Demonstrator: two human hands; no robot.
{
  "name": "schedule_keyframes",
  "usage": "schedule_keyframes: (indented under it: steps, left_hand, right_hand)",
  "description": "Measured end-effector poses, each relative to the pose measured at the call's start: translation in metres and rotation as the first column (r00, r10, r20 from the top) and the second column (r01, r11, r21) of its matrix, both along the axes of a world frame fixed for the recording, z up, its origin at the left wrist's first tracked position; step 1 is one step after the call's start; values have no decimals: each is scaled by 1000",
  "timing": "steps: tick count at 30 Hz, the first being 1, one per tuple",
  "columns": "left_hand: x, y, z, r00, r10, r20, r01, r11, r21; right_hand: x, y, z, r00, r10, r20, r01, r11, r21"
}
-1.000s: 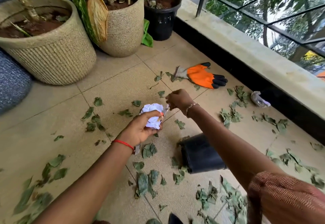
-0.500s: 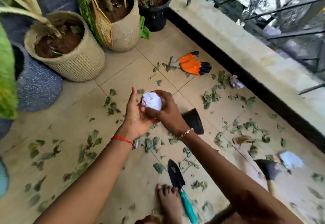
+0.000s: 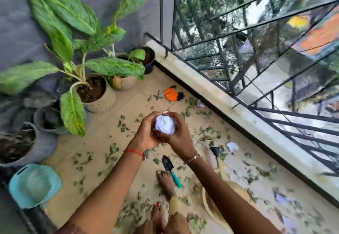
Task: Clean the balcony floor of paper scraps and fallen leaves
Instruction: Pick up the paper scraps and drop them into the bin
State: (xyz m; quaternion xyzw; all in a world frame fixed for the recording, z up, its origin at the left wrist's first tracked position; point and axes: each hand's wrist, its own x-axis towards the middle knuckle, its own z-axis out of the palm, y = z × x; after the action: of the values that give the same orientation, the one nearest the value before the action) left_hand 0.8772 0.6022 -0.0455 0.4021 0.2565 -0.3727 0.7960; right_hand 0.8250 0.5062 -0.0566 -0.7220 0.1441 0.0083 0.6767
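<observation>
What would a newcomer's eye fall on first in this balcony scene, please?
Probably the crumpled white paper ball at centre, cupped between the left hand and right hand. Next, the orange glove on the floor beyond the hands, amid scattered leaf scraps. Big-leaved potted plants crowd the left side.

You stood on a home balcony: beige floor tiles (image 3: 102,142) strewn with fallen leaves (image 3: 187,113), plants (image 3: 73,13) in woven pots (image 3: 100,103) against a grey wall (image 3: 22,31), a garden trowel (image 3: 167,164) and orange gardening glove (image 3: 171,94), a black metal railing (image 3: 161,9) above a concrete ledge (image 3: 211,88).
</observation>
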Motion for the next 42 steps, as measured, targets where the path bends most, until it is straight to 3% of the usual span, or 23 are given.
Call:
schedule_keyframes:
  steps: [4, 10, 16, 20, 24, 30, 37, 42]
  left_hand:
    - [-48, -12, 66, 993, -108, -50, 108, 994, 14]
    - [-101, -38, 105, 968, -235, -82, 239, 970, 43]
    - [-152, -97, 108, 886, -451, -111, 456, 889, 27]
    - [-198, -153, 98, 797, -592, -124, 602, 794, 81]
    - [-274, -222, 100, 595, -794, -127, 804, 585, 107]
    - [-414, -302, 109, 298, -946, -127, 954, 291, 71]
    - [-554, -363, 91, -37, -983, -182, 987, -64, 148]
    - [-637, -381, 98, -260, -960, -104, 941, -276, 196]
  right_hand:
    - [-47, -10, 64, 992, -125, -21, 126, 986, 107]
    - [-110, -34, 115, 910, -412, -52, 415, 905, 88]
    - [-181, -88, 114, 663, -722, -197, 748, 629, 214]
    - [-250, -134, 113, 520, -798, -306, 843, 421, 334]
    - [-336, -175, 114, 336, -869, -364, 908, 197, 369]
    - [-480, -219, 107, 59, -918, -392, 921, -101, 377]
    - [-635, -228, 88, -255, -841, -477, 833, -442, 333]
    - [-717, -216, 81, -479, -727, -492, 662, -667, 342]
